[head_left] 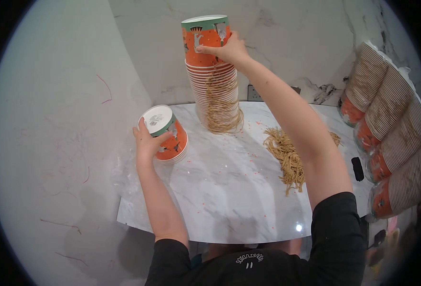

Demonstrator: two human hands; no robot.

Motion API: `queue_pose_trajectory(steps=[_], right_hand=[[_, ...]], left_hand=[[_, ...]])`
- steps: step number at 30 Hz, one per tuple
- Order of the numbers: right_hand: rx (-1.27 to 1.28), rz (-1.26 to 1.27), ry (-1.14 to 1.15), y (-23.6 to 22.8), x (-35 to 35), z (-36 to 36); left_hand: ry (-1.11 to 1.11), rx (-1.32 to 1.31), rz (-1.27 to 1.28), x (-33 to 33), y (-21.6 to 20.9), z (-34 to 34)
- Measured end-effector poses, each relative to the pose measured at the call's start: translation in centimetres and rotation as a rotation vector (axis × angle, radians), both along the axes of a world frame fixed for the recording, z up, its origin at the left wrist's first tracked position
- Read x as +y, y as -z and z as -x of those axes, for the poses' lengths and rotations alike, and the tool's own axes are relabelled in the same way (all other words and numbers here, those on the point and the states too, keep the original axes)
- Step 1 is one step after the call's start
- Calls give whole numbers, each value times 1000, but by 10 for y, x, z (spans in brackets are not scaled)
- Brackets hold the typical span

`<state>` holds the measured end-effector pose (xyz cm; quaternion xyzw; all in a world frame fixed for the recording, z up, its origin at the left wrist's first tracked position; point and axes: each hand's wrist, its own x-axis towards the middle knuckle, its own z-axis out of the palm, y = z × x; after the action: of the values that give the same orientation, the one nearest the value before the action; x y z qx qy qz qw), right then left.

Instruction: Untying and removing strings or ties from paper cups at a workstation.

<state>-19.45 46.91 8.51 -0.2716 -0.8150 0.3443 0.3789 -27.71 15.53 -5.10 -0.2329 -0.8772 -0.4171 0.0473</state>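
Top orange cup [196,52] partly behind right hand [230,49], tan strand pile [288,155] partly behind right arm [294,119].

Two hands [147,143] [233,50], six cup stacks [197,95]

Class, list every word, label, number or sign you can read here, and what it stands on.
Black shirt: curved white lettering; I won't copy it.
Short cup stack, white end: grey print, too small to read.
Tall cup stack: pictures, no readable words.
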Motion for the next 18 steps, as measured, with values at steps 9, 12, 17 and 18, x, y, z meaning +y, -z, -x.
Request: queue_pose_trajectory(steps=[9, 12, 17, 18], right_hand=[[-17, 227, 113, 11, -34, 8], [-46, 249, 184, 12, -33, 8], [206, 219, -11, 37, -60, -35], [362, 135, -84, 51, -67, -56]], left_hand=[[-118, 126, -47, 8, 0, -6], [-156, 137, -78, 19, -15, -21], [-217, 140, -18, 1, -28, -26], [-255, 168, -71, 1, -28, -28]])
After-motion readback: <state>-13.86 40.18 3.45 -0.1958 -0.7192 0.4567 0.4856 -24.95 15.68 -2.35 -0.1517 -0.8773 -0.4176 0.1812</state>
